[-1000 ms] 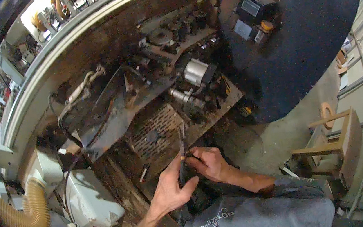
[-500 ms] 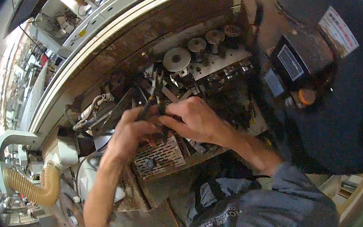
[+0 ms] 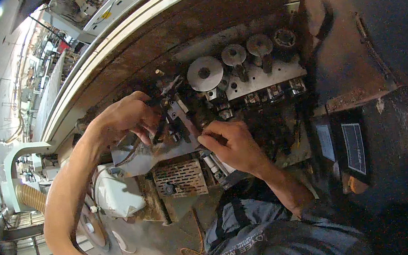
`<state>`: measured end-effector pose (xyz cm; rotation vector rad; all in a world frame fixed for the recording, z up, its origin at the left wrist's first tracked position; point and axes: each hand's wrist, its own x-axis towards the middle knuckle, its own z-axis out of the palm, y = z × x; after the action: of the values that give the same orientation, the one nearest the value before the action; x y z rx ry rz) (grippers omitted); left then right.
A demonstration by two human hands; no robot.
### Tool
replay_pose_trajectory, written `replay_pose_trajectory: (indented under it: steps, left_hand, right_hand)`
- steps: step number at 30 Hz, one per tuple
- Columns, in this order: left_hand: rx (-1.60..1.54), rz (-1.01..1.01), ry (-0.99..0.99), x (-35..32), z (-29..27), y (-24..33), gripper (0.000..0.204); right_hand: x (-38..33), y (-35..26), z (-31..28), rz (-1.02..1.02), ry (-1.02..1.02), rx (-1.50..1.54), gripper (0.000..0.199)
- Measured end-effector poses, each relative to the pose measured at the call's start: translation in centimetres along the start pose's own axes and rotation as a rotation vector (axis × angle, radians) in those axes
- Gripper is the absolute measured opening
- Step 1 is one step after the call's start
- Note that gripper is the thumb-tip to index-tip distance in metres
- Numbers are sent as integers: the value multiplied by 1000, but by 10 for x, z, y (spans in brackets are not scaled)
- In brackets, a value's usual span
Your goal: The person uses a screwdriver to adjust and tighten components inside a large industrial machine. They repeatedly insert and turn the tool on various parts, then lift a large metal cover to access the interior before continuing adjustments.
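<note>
My left hand (image 3: 129, 117) reaches over the left part of the machine's work area, fingers bent loosely and apart, with nothing visible in them. Beside its fingertips is a dark metal bracket assembly (image 3: 174, 115) with bolts. My right hand (image 3: 230, 142) is closed, thumb against the curled fingers, at the lower end of a flat brownish strip (image 3: 189, 125). Whether it grips the strip or some small part is hidden by the fingers. Below the left hand lies a grey metal plate (image 3: 153, 153), and below that a slotted plate (image 3: 180, 179) with a dark knob.
A large metal disc (image 3: 205, 74) and several smaller round wheels stand at the back on a drilled plate (image 3: 264, 80). A dark control box (image 3: 364, 143) is at the right. A ribbed hose (image 3: 31, 197) and a white housing (image 3: 115, 192) are at the left. A long rail (image 3: 149, 14) runs behind.
My hands were together on a dark tool with yellow marks; they are now apart and that tool is no longer in them. The left moved up and left, the right slightly right and down.
</note>
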<state>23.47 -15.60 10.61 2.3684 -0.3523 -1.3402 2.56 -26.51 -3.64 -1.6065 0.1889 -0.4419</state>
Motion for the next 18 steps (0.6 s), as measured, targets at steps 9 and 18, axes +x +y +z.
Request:
replay_pose_trajectory:
  steps: [9,18]
  left_hand:
    - [130,-39,-11,9,-6,20,21]
    - [129,-89,-193,17,-8,33,23]
  right_hand:
    - [-1,3,-12,33,26,40,18]
    - [-6,12,-18,57,70,58,15]
